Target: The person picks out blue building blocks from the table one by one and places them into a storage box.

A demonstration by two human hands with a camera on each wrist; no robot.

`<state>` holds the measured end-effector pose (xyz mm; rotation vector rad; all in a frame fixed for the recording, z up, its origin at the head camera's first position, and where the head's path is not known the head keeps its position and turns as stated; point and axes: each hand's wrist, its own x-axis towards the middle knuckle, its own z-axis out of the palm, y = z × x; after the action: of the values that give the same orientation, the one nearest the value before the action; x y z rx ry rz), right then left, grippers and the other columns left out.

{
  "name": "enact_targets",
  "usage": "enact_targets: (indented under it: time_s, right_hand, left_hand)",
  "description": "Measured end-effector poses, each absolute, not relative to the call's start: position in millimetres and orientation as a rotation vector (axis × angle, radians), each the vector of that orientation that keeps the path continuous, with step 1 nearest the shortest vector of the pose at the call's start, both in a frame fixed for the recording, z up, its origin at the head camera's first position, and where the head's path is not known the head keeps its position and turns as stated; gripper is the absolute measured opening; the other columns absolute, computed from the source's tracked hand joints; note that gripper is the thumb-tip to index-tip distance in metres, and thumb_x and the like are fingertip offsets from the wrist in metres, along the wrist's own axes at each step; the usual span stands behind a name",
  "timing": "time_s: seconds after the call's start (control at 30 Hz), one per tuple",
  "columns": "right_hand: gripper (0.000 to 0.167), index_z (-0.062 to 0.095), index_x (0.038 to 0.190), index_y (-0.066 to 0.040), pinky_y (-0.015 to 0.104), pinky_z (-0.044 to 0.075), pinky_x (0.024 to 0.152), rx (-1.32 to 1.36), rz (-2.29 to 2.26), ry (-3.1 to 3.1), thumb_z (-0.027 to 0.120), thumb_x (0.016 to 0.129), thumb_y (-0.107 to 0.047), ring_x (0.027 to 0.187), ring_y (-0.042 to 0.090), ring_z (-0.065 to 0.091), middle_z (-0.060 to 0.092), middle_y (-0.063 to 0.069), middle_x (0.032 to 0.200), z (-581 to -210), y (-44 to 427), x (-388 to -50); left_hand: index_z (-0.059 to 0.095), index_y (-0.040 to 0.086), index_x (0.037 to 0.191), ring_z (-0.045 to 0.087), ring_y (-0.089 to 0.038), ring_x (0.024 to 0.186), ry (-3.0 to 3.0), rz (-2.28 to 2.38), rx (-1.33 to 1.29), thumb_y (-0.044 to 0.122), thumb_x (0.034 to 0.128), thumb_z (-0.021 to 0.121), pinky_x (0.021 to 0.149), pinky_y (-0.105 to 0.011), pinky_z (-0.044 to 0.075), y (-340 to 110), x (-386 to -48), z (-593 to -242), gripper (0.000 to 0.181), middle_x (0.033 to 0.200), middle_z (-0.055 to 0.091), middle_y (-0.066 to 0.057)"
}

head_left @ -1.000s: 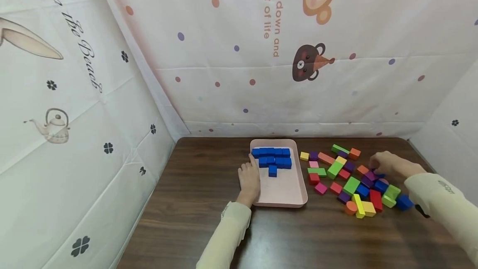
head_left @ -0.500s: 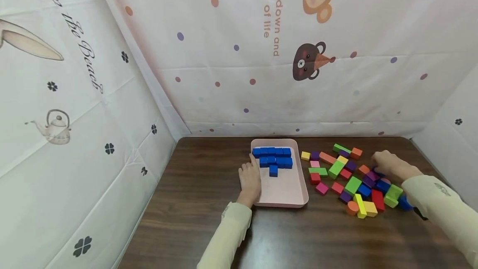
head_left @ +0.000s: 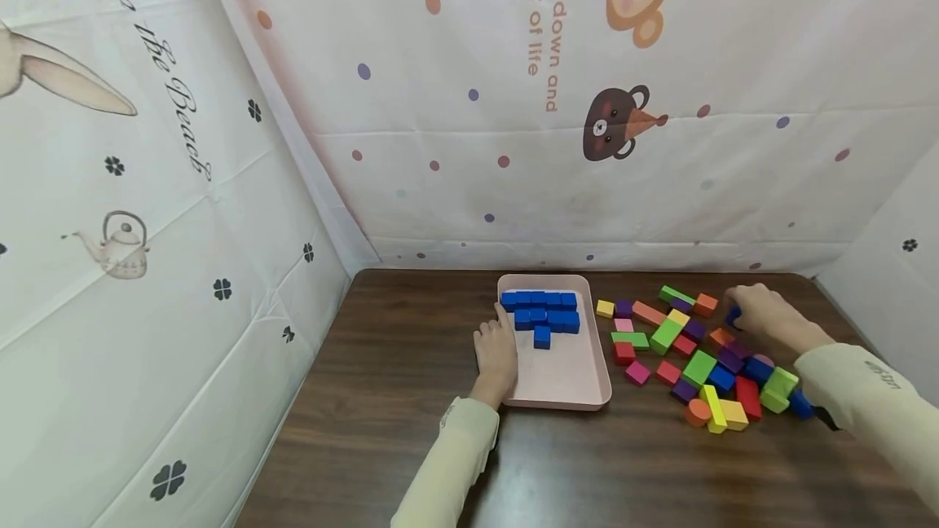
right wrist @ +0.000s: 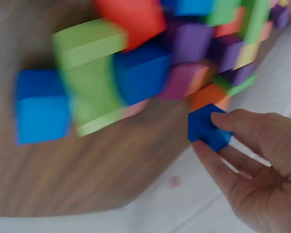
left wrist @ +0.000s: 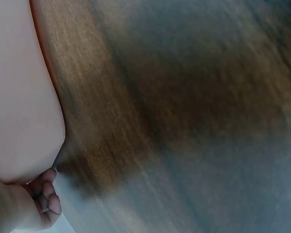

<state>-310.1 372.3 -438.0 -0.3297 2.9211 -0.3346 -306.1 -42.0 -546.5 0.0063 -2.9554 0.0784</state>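
My right hand (head_left: pixel 773 318) is raised just beyond the far right of the loose blocks, pinching a blue cube (right wrist: pixel 208 127) between thumb and fingers. In the right wrist view this cube appears beside an orange block (right wrist: pixel 211 97). My left hand (head_left: pixel 495 355) holds the left side of a pale pink tray (head_left: pixel 553 385), its thumb along the rim and the other fingers curled outside. Inside the tray, blue cubes (head_left: pixel 541 338) form two rows at the far end, with a single one in front. The left wrist view shows curled fingers (left wrist: pixel 51 201) by a pale pink surface.
Loose blocks of many colours lie right of the tray, including a green block (head_left: pixel 700 367), a red block (head_left: pixel 747 397) and an orange cylinder (head_left: pixel 698 412). Another blue block (head_left: pixel 801 405) is at their right end. A printed cloth (head_left: pixel 440 202) hangs behind the wooden table (head_left: pixel 367 398).
My right hand has lifted a blue cube from among the loose blocks and shifted slightly away from them. My left hand stays at the tray; the head view has turned slightly.
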Motion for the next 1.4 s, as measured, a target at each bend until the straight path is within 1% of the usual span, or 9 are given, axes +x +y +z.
enact_targets:
  time_s: [0.13, 0.27, 0.4, 0.57, 0.67, 0.8, 0.93, 1.13, 1.4]
  right_hand:
    - [0.024, 0.064, 0.109, 0.014, 0.038, 0.054, 0.059, -0.474, -0.374, 2.998, 0.068, 0.085, 0.008, 0.072, 0.024, 0.066, 0.069, 0.028, 0.096, -428, 326, -310]
    - [0.021, 0.069, 0.102, 0.010, 0.043, 0.059, 0.065, -0.683, -0.349, 3.065, 0.075, 0.081, 0.008, 0.079, 0.033, 0.071, 0.071, 0.027, 0.095, -422, 274, -312]
    - [0.020, 0.071, 0.099, 0.006, 0.044, 0.061, 0.070, -0.829, -0.343, 3.053, 0.078, 0.080, 0.007, 0.085, 0.034, 0.071, 0.071, 0.022, 0.094, -417, 227, -309]
    - [0.021, 0.073, 0.102, 0.002, 0.041, 0.062, 0.073, -0.882, -0.331, 3.002, 0.080, 0.082, 0.004, 0.089, 0.031, 0.072, 0.070, 0.020, 0.101, -422, 182, -303]
    - [0.021, 0.072, 0.103, 0.001, 0.040, 0.062, 0.074, -0.868, -0.337, 2.945, 0.080, 0.083, 0.002, 0.086, 0.027, 0.072, 0.073, 0.020, 0.104, -433, 161, -301]
    - [0.020, 0.073, 0.103, 0.002, 0.038, 0.062, 0.077, -0.928, -0.347, 2.862, 0.079, 0.084, 0.002, 0.083, 0.023, 0.071, 0.075, 0.019, 0.103, -449, 144, -300]
    - [0.020, 0.073, 0.100, 0.001, 0.038, 0.061, 0.080, -0.998, -0.336, 2.873, 0.078, 0.082, 0.008, 0.088, 0.025, 0.072, 0.075, 0.018, 0.100, -460, 142, -303]
    - [0.020, 0.070, 0.098, -0.002, 0.039, 0.061, 0.081, -1.005, -0.334, 2.910, 0.077, 0.082, 0.009, 0.087, 0.023, 0.070, 0.073, 0.015, 0.096, -463, 145, -309]
    - [0.017, 0.069, 0.096, -0.003, 0.036, 0.061, 0.079, -1.062, -0.372, 2.882, 0.075, 0.084, 0.009, 0.083, 0.019, 0.065, 0.071, 0.015, 0.096, -466, 125, -317]
  left_hand:
    - [0.030, 0.006, 0.159, 0.063, -0.022, 0.109, -2.975, 0.075, 0.011, 0.028, 0.0915, 0.076, 0.102, -0.035, 0.052, -43, -308, -546, 0.085, 0.123, 0.071, -0.008]
    - [0.030, 0.006, 0.158, 0.063, -0.022, 0.110, -2.975, 0.078, -0.002, 0.029, 0.0901, 0.078, 0.103, -0.035, 0.052, -43, -310, -544, 0.087, 0.124, 0.071, -0.008]
    - [0.030, 0.006, 0.158, 0.063, -0.022, 0.110, -2.971, 0.084, -0.019, 0.029, 0.0893, 0.079, 0.102, -0.035, 0.052, -42, -312, -543, 0.087, 0.124, 0.071, -0.008]
    - [0.030, 0.006, 0.158, 0.063, -0.022, 0.108, -2.956, 0.068, -0.039, 0.027, 0.0922, 0.076, 0.101, -0.035, 0.052, -39, -312, -544, 0.083, 0.123, 0.071, -0.008]
    - [0.031, 0.005, 0.158, 0.063, -0.022, 0.106, -2.947, 0.065, -0.038, 0.026, 0.0934, 0.074, 0.101, -0.034, 0.052, -37, -309, -546, 0.080, 0.121, 0.072, -0.007]
    - [0.034, 0.006, 0.156, 0.064, -0.022, 0.106, -2.941, 0.060, -0.005, 0.027, 0.0930, 0.075, 0.100, -0.035, 0.052, -36, -303, -550, 0.078, 0.120, 0.072, -0.007]
    - [0.034, 0.005, 0.156, 0.064, -0.022, 0.105, -2.919, 0.027, -0.029, 0.026, 0.0940, 0.074, 0.097, -0.035, 0.052, -30, -302, -551, 0.076, 0.118, 0.073, -0.007]
    - [0.035, 0.008, 0.156, 0.064, -0.021, 0.102, -2.883, -0.008, -0.033, 0.027, 0.0984, 0.068, 0.092, -0.034, 0.052, -24, -304, -547, 0.069, 0.113, 0.074, -0.005]
    - [0.035, 0.012, 0.156, 0.065, -0.021, 0.105, -2.920, 0.046, 0.046, 0.029, 0.0970, 0.070, 0.095, -0.036, 0.047, -40, -306, -543, 0.070, 0.112, 0.075, -0.004]
